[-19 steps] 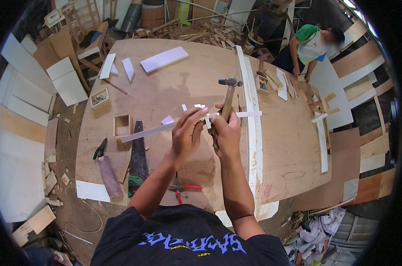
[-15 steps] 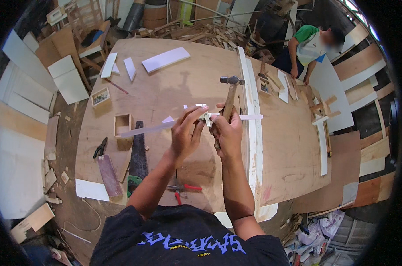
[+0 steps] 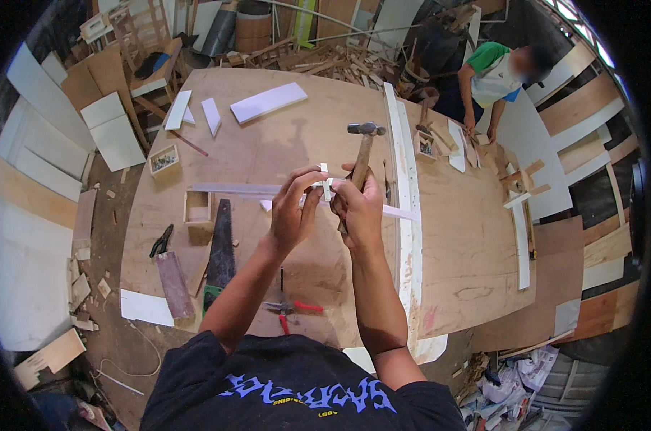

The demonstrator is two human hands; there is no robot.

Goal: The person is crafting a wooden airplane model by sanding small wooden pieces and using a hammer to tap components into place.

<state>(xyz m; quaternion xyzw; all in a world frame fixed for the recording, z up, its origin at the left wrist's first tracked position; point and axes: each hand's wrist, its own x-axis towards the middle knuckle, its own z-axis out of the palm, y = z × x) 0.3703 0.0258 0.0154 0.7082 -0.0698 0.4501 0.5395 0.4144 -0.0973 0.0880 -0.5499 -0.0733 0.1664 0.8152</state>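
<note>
Above the middle of the workbench, my left hand (image 3: 294, 206) pinches a small white strip piece (image 3: 325, 188), its fingers bent around one side. My right hand (image 3: 361, 210) meets it from the other side, thumb and finger at the same piece. Gripped in that right hand is a hammer (image 3: 363, 152), head up and wooden handle running down through the palm. A long thin white strip (image 3: 232, 189) stretches sideways behind both hands, its right end near the long white board. Whether the fingers also hold this strip, or how the pieces join, cannot be made out.
The plywood workbench (image 3: 462, 251) carries a handsaw (image 3: 222, 244), pliers (image 3: 162, 241), a red-handled tool (image 3: 288, 307), an open wooden box (image 3: 197, 206) and a box of small hardware (image 3: 164, 160). A long white board (image 3: 406, 165) crosses it. Another person (image 3: 494, 79) stands at far right.
Both hands have drawn slightly left and closer together, the hammer with them. The long strip has swung: its left end is farther away and its right end nearer me.
</note>
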